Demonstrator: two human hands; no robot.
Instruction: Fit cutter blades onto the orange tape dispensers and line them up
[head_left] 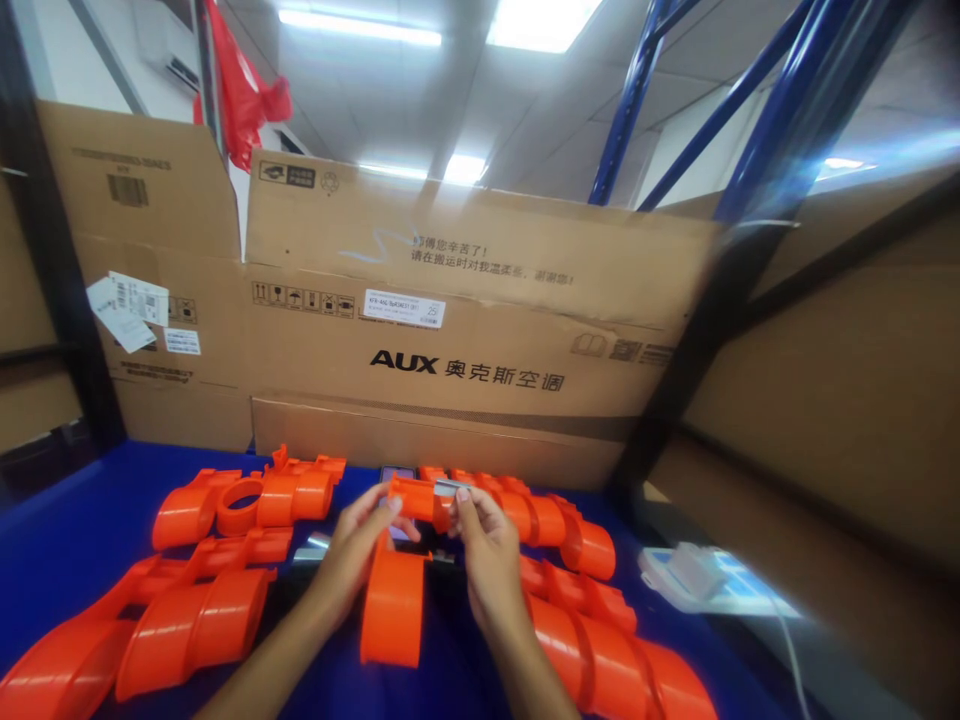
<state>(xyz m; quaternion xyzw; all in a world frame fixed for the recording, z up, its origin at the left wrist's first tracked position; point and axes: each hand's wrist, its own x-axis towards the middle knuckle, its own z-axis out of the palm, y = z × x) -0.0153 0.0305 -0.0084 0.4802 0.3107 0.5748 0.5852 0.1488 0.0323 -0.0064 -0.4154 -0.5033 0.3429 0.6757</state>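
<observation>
One glossy, curved orange part (394, 608) is gripped by the left hand (355, 540); the right hand (487, 545) pinches a silvery strip (448, 488).

Ring parts (217, 612) lie on the table (82, 495) left of the hands, more ring parts (613, 662) right — between them, the left hand (358, 548) and right hand (489, 540) hold another part (393, 605) before a phone (399, 474). Cardboard (465, 425) stands behind; a power strip (664, 583) lies far right.

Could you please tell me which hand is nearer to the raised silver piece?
Right: the right hand pinches the silver piece, while the left hand is apart from it, holding the orange part's left end.
</observation>
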